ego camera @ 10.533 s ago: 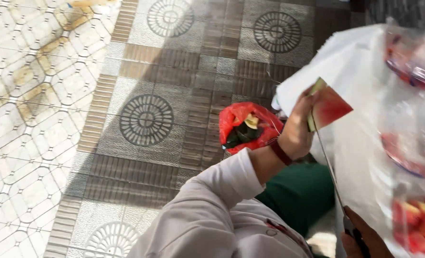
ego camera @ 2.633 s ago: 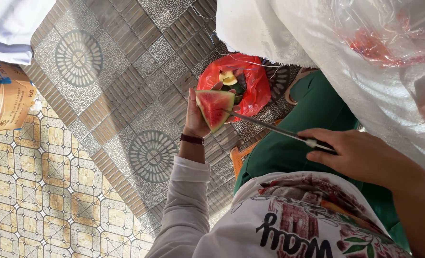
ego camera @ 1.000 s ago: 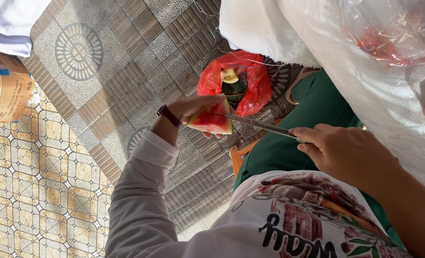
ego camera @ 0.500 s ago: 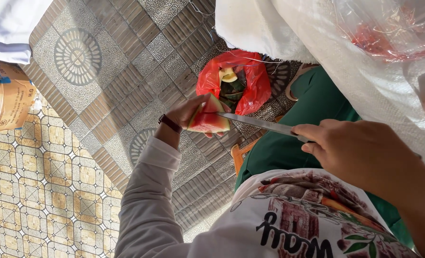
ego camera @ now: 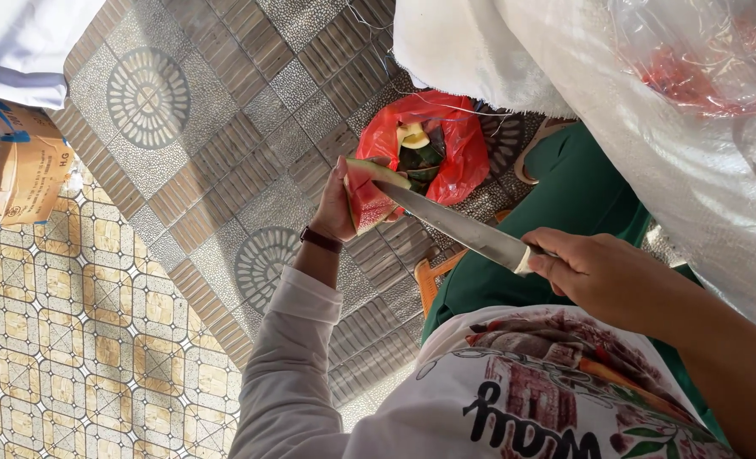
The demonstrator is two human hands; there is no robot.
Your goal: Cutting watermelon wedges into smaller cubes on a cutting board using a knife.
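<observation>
Half a second ago my left hand had the red wedge of watermelon with its pale green rind lying flatter; now I have tipped it up, so the rind edge faces the blade. My left fingers are curled around the back of the wedge, pinching it from behind, which keeps them clear of the cutting side. My right hand is closed in a fist on the handle of the long steel kitchen knife, and the blade tip touches the wedge just under the rind, angled to run between red flesh and green skin. I hold all this out over the floor, above the red plastic bag with green rind scraps in it, so trimmings can drop there. Beside me hangs a white cloth over the desk edge, and the patterned grey floor tiles lie below.
</observation>
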